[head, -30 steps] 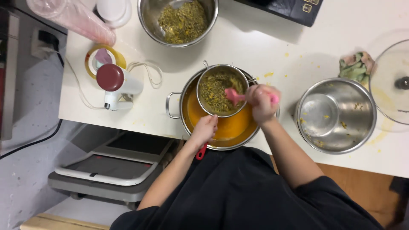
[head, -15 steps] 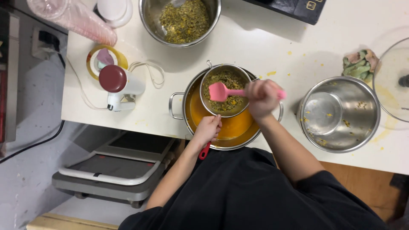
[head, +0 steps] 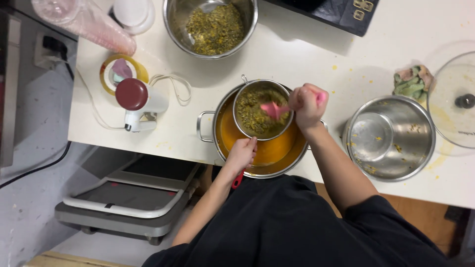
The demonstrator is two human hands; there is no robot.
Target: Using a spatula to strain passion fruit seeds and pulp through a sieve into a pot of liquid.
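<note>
A steel pot (head: 207,126) with orange liquid stands at the counter's near edge. Over it sits a round metal strainer (head: 247,91) full of greenish-yellow pulp (head: 252,113). My left hand (head: 241,154) grips the strainer's red handle (head: 238,180) at the pot's near rim. My right hand (head: 307,103) is closed on a pink spatula (head: 273,109), whose blade presses into the pulp at the strainer's right side.
A steel bowl of pulp (head: 212,27) sits behind the pot, an empty steel bowl (head: 391,138) to its right. A glass lid (head: 452,101) and crumpled cloth (head: 412,81) lie far right. A small white grinder with red cap (head: 136,101) and cord is left.
The spatula blade has swung from the strainer's left part to its right side, near my right hand. My left hand stays on the handle.
</note>
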